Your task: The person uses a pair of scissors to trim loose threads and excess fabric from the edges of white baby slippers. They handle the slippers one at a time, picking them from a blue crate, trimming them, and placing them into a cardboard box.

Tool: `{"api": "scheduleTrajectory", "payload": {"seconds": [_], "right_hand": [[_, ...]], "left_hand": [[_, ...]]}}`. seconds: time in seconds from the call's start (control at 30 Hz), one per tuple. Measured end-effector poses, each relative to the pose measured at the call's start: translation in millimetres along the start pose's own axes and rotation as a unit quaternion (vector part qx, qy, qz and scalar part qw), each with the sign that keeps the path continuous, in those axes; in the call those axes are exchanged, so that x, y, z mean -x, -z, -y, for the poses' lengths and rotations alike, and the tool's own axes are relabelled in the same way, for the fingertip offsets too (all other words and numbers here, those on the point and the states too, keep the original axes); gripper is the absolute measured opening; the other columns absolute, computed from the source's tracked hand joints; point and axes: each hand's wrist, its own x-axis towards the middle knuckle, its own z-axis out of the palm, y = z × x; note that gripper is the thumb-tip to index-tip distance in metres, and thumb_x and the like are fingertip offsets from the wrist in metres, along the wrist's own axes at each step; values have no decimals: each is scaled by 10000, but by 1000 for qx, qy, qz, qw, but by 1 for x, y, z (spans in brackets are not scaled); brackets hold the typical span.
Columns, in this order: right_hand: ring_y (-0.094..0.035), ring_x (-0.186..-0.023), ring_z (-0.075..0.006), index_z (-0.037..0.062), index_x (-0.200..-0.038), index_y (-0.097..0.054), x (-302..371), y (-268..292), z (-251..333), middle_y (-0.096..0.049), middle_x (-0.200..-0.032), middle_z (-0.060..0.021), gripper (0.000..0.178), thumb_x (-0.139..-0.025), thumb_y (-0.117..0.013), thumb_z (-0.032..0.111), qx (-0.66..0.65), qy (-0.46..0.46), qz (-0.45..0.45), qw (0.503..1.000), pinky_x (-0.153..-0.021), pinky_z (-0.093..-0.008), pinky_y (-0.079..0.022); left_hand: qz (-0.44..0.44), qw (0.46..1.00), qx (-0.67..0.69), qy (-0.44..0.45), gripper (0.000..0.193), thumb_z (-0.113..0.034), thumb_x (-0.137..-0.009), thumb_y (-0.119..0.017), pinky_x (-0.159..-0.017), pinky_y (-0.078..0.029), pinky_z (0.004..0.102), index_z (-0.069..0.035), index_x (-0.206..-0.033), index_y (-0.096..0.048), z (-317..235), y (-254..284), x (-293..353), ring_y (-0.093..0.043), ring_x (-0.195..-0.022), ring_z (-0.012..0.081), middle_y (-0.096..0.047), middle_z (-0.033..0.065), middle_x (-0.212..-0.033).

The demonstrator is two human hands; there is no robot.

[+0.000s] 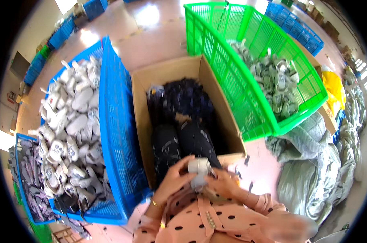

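Close to my body, over my lap, I hold a light grey shoe (199, 167) with a white upper part. My left hand (176, 178) grips it from the left, fingers closed along its side. On the other side my right hand (224, 183) is closed at the shoe's right edge. A small dark spot shows by the right fingertips, too small to name. Just beyond my knees an open cardboard box (139, 101) holds a heap of dark navy and black scraps (187, 97). My legs reach over the box's near part and hide some of it.
A blue crate (117, 133) full of pale grey shoes (78, 117) stands at my left. Beyond the box, to the right, a tall green crate (248, 109) holds grey-green shoes (276, 81). Pale green sacks (309, 182) lie at right. A crate of dark shoes (27, 178) sits far left.
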Motion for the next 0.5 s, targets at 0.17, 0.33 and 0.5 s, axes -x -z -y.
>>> {"api": "scheduleTrajectory", "payload": {"seconds": [0.17, 0.33, 0.5], "right_hand": [[-412, -462, -68, 48, -783, -584, -8, 23, 3, -516, -598, 1, 330, -941, -648, 331, -113, -151, 23, 982, -416, -236, -292], [-288, -425, -54, 74, -726, -543, -3, 3, -6, -443, -551, 22, 344, -969, -625, 304, -233, -149, 11, 961, -399, -228, -209], [-305, -436, -50, 64, -757, -551, -3, 1, -10, -463, -565, 6, 304, -966, -633, 269, -226, -129, 22, 965, -404, -229, -215]], "left_hand": [[58, 998, 1, 14, 623, -29, -807, -753, -1001, -457, 312, -7, -1373, -494, -8, 12, -5, -568, -1150, 154, -595, 78, -1270], [99, 993, -60, -7, 626, -90, -775, -782, -996, -472, 338, -29, -1348, -538, 3, 14, -5, -610, -1115, 209, -618, 119, -1261], [28, 984, -152, -87, 528, -98, -783, -774, -1022, -450, 350, -34, -1284, -615, 4, 6, 3, -591, -1173, 218, -618, 130, -1296]]}}
